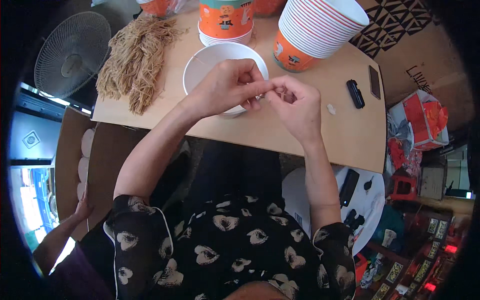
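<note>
My left hand (231,85) and my right hand (296,102) meet fingertip to fingertip above the near right rim of a white paper tub (204,59). Both are closed in a pinch. Whatever lies between the fingers is too small to make out. A thin tan strand crosses the tub's far left wall. To the left lies a thick bundle of tan strings (134,62), spread over the table's far left corner. The inside of the tub is partly hidden by my left hand.
Stacked orange-and-white paper tubs (320,30) lean at the back right; another stack (226,25) stands behind the white tub. A black case (355,94), a dark flat object (374,82) and a white scrap (331,109) lie right. A fan (72,55) and another person's hand (83,207) are left.
</note>
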Action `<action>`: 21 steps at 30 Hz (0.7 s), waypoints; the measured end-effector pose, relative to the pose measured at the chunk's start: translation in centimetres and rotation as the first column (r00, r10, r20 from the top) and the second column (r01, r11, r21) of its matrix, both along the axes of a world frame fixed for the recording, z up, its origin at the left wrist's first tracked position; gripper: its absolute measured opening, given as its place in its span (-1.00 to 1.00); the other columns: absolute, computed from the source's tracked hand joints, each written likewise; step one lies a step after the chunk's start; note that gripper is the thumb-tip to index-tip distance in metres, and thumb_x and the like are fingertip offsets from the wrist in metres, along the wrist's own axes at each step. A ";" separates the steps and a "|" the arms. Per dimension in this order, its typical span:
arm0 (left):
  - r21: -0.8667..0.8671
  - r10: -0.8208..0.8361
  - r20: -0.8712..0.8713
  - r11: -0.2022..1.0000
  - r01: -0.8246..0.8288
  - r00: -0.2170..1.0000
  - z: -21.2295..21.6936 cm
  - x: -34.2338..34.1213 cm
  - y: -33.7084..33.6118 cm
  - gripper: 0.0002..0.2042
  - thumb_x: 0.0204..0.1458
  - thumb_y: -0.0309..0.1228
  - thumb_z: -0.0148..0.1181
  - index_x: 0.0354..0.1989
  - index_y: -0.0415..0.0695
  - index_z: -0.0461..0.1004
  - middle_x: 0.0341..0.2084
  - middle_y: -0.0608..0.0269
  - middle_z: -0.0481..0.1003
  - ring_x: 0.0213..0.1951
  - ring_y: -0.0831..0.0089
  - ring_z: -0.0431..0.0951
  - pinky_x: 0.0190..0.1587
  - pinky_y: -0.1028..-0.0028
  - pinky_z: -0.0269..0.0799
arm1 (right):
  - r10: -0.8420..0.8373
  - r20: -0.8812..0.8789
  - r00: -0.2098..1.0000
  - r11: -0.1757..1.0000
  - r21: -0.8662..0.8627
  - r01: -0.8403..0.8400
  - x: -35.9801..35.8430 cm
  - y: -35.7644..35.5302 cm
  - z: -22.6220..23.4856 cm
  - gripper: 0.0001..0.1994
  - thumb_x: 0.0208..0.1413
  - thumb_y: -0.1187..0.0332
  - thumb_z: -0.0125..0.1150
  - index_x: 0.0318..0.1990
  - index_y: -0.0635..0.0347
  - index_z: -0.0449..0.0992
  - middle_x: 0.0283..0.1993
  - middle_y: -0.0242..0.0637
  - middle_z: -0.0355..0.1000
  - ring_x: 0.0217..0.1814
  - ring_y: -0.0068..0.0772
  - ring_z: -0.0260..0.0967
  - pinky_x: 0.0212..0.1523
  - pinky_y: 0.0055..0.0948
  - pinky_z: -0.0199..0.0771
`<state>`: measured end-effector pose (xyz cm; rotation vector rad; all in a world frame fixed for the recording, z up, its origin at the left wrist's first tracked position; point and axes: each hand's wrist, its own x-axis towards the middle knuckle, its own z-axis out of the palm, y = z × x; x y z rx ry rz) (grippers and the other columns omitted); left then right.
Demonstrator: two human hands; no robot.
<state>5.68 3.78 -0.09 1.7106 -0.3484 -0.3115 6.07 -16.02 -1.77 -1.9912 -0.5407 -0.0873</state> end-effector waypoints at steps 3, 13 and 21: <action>-0.193 -0.015 -0.128 0.981 -0.010 0.992 -0.2 -1.0 -0.4 -0.78 0.25 -0.36 0.17 -0.21 -0.31 0.42 -0.39 0.17 0.57 -0.38 0.53 0.64 -0.31 0.57 0.57 | 0.041 0.035 0.999 0.996 0.083 -0.044 0.4 -0.1 -0.5 -0.94 0.13 0.54 0.25 -0.27 0.32 0.60 -0.43 -0.54 0.50 -0.48 -0.79 0.33 -0.48 -0.72 0.31; -0.050 -0.008 0.034 0.999 0.010 0.999 -1.2 -0.8 -0.1 -0.82 0.19 -0.48 0.21 -0.14 -0.36 0.53 -0.35 0.22 0.60 -0.33 0.57 0.62 -0.23 0.57 0.58 | 0.123 -0.274 0.954 0.935 0.354 -0.019 -0.1 -0.6 -0.5 -0.92 0.21 0.51 0.19 -0.22 0.36 0.54 -0.36 -0.35 0.55 -0.36 -0.67 0.48 -0.39 -0.67 0.46; -0.019 0.039 -0.005 0.999 -0.039 0.999 -1.4 -0.6 -0.1 -0.84 0.19 -0.47 0.22 -0.22 -0.34 0.59 -0.43 0.25 0.63 -0.39 0.63 0.60 -0.29 0.61 0.55 | 0.122 -0.353 0.928 0.911 0.411 0.037 0.0 -1.4 -0.3 -0.84 0.31 0.42 0.10 -0.15 0.38 0.49 -0.36 -0.26 0.56 -0.51 -0.67 0.39 -0.50 -0.65 0.41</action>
